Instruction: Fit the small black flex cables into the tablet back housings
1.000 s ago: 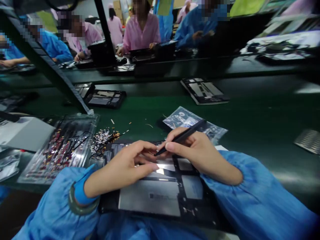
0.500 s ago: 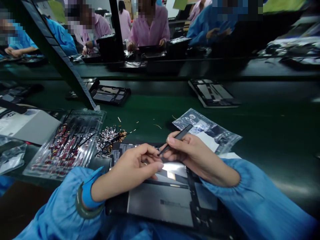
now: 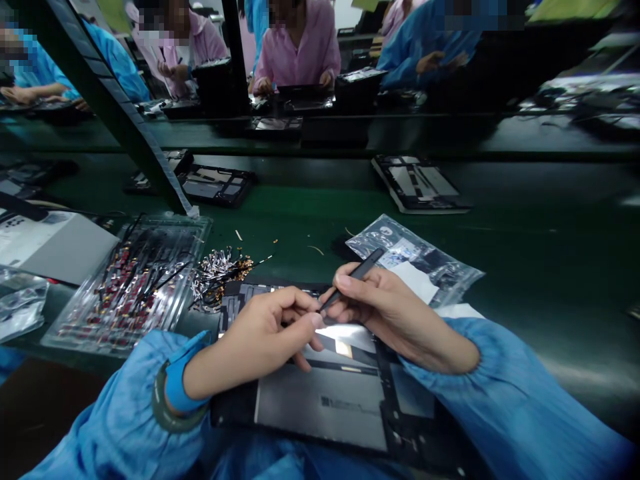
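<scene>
Black tweezers (image 3: 361, 272) are gripped in my right hand (image 3: 383, 300), their tips pointing down and left. Those tips meet the thumb and index finger of my left hand (image 3: 273, 333), which are pinched together. Whatever sits in that pinch is too small to make out. Both hands hover over an opened tablet-like device (image 3: 320, 407) with a large grey battery panel and a black frame. The device lies at the front edge of the bench, and my hands hide part of its upper half.
On the left are a clear plastic tray (image 3: 125, 293) of small red-and-black parts and a pile of tiny cable parts (image 3: 220, 277). A plastic bag (image 3: 415, 257) lies behind my right hand. More opened devices (image 3: 420, 183) rest on the green bench. Co-workers sit opposite.
My left thumb and index finger have closed together at the tweezer tips, and the other left fingers have dropped lower. My right hand has hardly moved. The view has shifted slightly.
</scene>
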The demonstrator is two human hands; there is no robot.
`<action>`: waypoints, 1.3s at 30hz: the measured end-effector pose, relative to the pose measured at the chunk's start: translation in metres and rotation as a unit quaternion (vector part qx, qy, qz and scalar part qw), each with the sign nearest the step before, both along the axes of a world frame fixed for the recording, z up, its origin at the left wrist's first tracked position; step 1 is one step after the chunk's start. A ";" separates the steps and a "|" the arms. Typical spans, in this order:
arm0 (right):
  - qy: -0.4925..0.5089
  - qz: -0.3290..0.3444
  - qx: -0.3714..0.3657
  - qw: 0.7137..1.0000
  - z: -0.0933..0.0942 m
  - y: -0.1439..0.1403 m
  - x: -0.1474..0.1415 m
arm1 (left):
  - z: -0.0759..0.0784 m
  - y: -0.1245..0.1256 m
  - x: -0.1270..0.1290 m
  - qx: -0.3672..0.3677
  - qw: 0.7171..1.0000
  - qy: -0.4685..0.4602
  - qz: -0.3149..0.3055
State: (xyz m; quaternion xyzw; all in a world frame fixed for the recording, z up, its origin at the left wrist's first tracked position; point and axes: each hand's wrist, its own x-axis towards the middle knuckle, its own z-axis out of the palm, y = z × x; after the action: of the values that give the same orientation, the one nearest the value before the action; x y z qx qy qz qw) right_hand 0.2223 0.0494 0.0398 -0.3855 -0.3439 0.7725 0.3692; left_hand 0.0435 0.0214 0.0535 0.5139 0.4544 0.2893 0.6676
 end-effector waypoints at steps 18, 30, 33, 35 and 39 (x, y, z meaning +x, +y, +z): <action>0.004 0.007 0.010 1.000 -0.003 -0.002 -0.001 | 0.000 -0.001 -0.002 -0.031 0.998 -0.045 -0.016; -0.061 -0.053 0.065 0.995 0.001 0.001 0.009 | -0.002 0.003 -0.032 0.234 0.918 0.312 0.078; -0.144 -0.116 0.143 0.972 -0.003 0.004 0.016 | -0.005 0.009 -0.061 0.291 0.800 0.496 0.172; -0.206 -0.124 0.179 0.954 -0.008 0.005 0.018 | -0.008 0.011 -0.078 0.279 0.772 0.534 0.201; -0.290 -0.113 0.207 0.928 -0.013 0.005 0.014 | -0.016 0.007 -0.095 0.265 0.779 0.520 0.230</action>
State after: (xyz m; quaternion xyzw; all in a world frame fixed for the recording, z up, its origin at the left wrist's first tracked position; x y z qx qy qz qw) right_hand 0.2359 0.0548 0.0267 -0.5441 -0.5424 0.4921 0.4094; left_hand -0.0517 0.0286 0.0374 0.6229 0.7426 0.2323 0.0813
